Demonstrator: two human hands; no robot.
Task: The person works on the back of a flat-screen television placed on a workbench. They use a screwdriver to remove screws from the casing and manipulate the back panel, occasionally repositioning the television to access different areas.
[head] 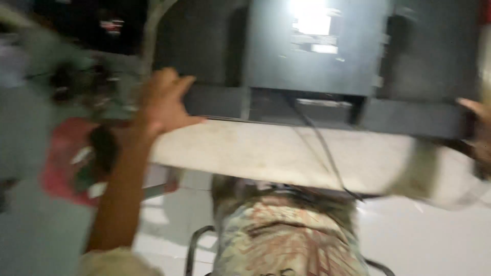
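Note:
The picture is motion-blurred. My left hand clasps the left end of a long dark bar, fingers over its top and thumb along the pale slab just below. My right hand is cut by the right edge of the picture. It holds the bar's other end with one finger over the top. A dark boxy machine with a bright glare on its front rises behind the bar.
A thin black cable runs down across the slab. Below it lies patterned cloth over a metal frame on a pale tiled floor. A red object and blurred grey-green shapes fill the left side.

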